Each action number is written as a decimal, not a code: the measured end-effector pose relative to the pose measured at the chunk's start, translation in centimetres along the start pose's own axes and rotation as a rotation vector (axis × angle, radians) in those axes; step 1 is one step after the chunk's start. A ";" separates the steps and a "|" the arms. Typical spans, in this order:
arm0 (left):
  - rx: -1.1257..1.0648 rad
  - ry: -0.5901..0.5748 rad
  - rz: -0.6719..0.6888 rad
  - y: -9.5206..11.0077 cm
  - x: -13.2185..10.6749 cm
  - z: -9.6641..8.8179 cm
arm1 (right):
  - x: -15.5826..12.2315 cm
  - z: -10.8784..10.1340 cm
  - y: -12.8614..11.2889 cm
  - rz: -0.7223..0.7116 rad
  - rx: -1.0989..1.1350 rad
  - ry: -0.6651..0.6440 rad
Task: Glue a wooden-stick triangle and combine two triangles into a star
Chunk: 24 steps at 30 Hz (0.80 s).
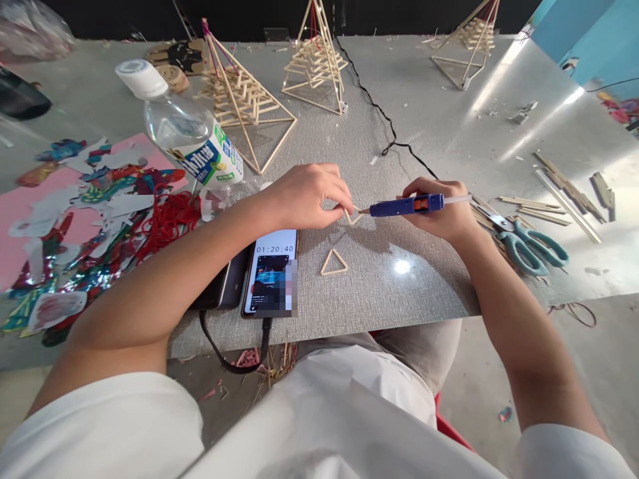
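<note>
My left hand (305, 196) rests on the grey table (429, 133) with its fingers pinched on small wooden sticks (353, 217) that form a V or small triangle. My right hand (439, 211) is wrapped round a blue glue gun (407, 205), whose tip points left and touches the sticks. A white glue stick pokes out of the gun's back end. A finished small stick triangle (334, 263) lies flat on the table just in front of both hands.
A phone (271, 273) with a timer lies by my left forearm. A plastic bottle (187, 133), red string and coloured paper scraps (90, 213) lie left. Teal scissors (526, 243) and loose sticks (554, 199) lie right. Three stick pyramids (314, 60) stand behind; a black cable (379, 113) crosses the table.
</note>
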<state>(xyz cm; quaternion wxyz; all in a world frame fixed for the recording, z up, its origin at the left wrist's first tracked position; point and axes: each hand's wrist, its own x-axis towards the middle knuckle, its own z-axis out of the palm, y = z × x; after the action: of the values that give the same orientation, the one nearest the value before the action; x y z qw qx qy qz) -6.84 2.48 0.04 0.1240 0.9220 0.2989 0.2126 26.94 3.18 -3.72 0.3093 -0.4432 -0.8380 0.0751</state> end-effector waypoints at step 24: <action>-0.064 0.221 0.110 -0.1 0.2 0.4 | 0.2 -1.2 1.9 0.034 -0.029 0.016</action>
<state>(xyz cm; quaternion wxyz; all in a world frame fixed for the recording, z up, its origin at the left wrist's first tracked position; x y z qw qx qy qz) -6.60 2.65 -0.28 0.1080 0.9035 0.2528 0.3289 28.83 4.32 -3.45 0.3082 -0.4625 -0.8288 0.0646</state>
